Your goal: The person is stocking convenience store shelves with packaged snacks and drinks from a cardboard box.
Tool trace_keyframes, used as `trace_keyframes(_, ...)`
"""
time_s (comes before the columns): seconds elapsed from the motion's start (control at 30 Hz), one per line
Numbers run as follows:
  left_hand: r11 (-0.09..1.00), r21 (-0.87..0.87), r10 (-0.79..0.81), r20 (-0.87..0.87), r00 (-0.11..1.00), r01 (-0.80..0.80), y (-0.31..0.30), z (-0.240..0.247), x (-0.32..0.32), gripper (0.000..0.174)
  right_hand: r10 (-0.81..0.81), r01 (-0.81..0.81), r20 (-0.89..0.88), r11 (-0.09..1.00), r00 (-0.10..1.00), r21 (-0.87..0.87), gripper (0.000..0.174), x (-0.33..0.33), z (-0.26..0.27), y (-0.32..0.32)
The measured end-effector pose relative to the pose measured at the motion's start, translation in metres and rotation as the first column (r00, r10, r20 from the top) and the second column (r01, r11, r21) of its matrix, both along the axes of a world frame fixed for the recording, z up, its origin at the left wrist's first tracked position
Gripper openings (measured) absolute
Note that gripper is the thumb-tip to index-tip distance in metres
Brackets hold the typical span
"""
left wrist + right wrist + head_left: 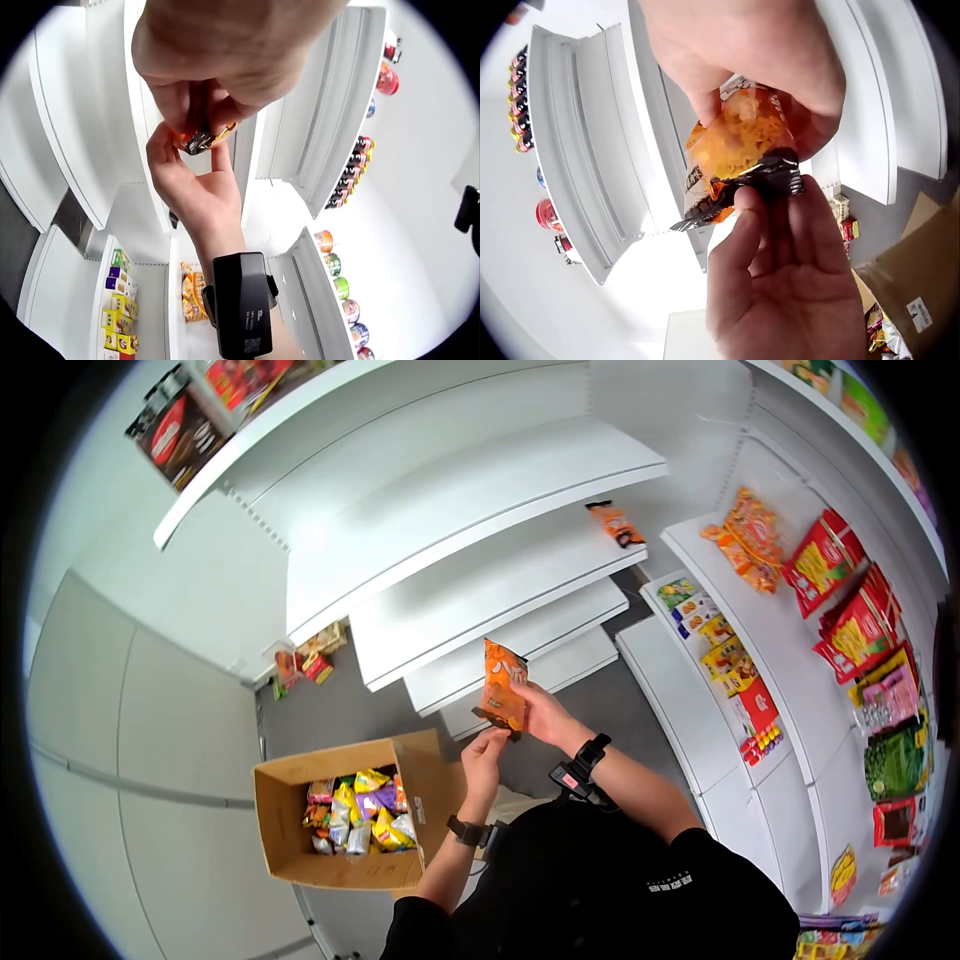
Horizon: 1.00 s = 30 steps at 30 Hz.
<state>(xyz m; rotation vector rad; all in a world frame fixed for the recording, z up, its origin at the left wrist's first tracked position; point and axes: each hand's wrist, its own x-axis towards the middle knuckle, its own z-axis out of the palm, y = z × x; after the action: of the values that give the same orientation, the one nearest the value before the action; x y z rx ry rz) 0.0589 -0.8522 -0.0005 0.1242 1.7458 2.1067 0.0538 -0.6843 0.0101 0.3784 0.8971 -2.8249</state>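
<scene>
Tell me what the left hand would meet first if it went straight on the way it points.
The bag, whose black end the left hand pinches. Past that, probably the right hand, which also holds it, though depth is unclear.

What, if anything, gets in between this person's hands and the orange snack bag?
Nothing visible does. The right hand grips the orange snack bag directly, and the left hand pinches its black end, so both hands are in contact with it.

Head view's fwd/down, wrist views (v. close) share pkt (742,142).
</scene>
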Motion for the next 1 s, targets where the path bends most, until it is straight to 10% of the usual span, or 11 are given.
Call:
trace_keyframes(0.27,0.975,-0.126,-0.173,0.102,0.98,0.185,0.052,0.023,-0.02,0.036,-0.426,0.422,0.02,0.9,0.904,0.106,0.054,0.023,-0.016,0.067)
trace_keyframes(0.6,0.786,-0.236,-0.527,0.229,0.819,0.571,0.131,0.012,-0.055,0.05,-0.439,0.389,-0.005,0.791,0.899,0.472,0.058,0.03,-0.026,0.129)
trace_keyframes(1.0,0.813,-0.026,-0.563,0.224,0.796,0.582,0.218,-0.02,-0.115,0.026,-0.364,0.314,-0.016,0.78,0.931,0.541,0.071,-0.014,-0.023,0.21)
